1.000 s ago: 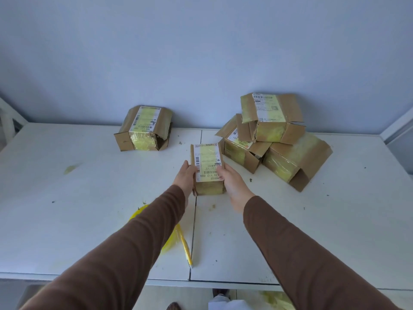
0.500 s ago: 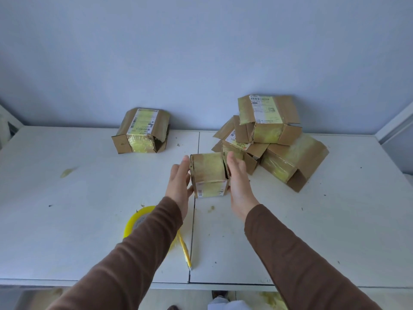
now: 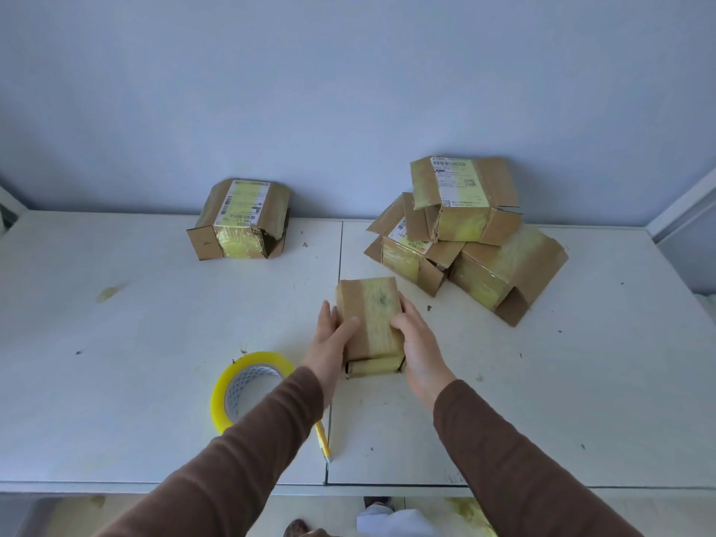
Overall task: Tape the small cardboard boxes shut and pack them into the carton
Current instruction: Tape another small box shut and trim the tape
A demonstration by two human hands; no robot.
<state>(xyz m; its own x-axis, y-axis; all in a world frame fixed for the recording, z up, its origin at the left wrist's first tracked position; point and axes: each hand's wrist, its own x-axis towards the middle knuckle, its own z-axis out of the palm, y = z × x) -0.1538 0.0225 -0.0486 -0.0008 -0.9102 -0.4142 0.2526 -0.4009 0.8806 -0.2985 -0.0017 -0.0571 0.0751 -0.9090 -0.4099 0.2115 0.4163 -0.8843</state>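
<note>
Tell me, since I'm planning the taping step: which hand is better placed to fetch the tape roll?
Probably the left hand. The tape roll lies near-left of the small box, beside the left forearm. The right hand on the box's far side would have to cross over, and can steady it.

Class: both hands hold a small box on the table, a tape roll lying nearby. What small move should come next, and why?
Probably the left hand lets go and reaches for the tape roll beside it, while the right hand steadies the small box.
</note>
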